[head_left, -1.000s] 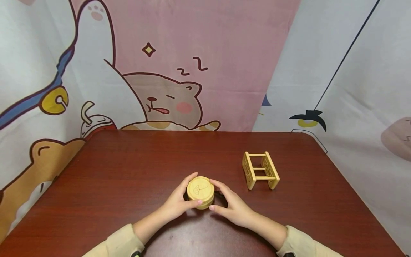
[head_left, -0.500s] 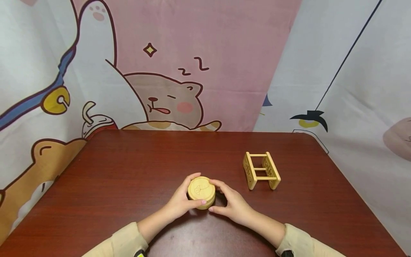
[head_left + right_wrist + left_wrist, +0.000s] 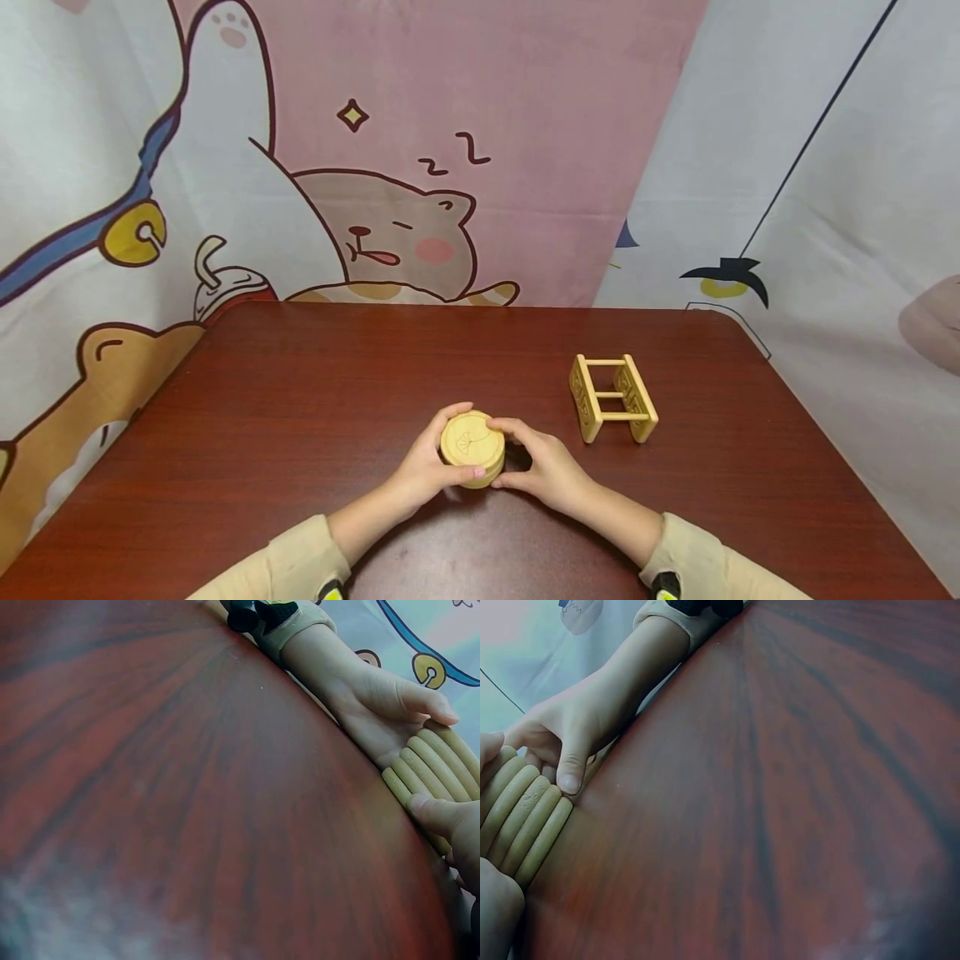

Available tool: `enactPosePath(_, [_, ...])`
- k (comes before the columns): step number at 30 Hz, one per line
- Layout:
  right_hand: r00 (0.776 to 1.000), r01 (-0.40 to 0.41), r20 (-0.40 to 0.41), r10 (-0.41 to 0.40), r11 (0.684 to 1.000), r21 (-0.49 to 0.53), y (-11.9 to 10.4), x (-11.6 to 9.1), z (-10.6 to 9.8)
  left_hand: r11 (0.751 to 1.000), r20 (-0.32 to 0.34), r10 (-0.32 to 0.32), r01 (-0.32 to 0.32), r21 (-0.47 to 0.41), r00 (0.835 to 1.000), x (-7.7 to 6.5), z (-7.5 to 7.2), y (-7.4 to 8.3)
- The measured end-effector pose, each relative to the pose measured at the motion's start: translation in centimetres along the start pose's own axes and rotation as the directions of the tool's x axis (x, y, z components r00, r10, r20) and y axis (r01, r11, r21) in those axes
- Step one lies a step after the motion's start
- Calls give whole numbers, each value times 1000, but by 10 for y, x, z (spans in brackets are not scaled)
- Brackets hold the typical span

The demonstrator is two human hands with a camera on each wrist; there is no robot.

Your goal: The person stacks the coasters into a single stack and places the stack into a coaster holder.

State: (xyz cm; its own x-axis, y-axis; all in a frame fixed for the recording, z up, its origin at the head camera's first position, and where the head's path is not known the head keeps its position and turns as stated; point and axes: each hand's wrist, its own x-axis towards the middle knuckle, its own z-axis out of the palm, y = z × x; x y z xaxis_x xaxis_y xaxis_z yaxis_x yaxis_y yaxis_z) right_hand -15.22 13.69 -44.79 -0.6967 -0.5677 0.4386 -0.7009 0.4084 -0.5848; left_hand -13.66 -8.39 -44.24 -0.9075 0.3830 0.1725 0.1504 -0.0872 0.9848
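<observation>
A short stack of round wooden coasters, its top engraved with a leaf design, stands upright near the middle of the table. My left hand grips it from the left, thumb across the front. From the right, my right hand holds the stack between its thumb, low down, and its fingers higher up. Several layered discs of the coaster stack show in the left wrist view, with the right hand's thumb at the lowest one. In the right wrist view, the left thumb lies near the top of the stack.
A light wooden rack with carved sides and crossbars stands on the table to the right of the hands. The dark red-brown table reaches back to a cartoon-printed cloth backdrop.
The left thumb has slid slightly rightward along the front of the stack. Both hands stay around the coasters, and the rack has not moved.
</observation>
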Motion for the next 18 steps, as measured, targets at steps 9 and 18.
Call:
enactPosePath(9, [999,40,-36,-40,999,-2,3,4,1,997,7,-28,28,-70,1000,1,0,1])
enactPosePath(18, [997,56,-56,-54,998,22,3,5,1,997,3,-42,42,-71,999,1,1,2])
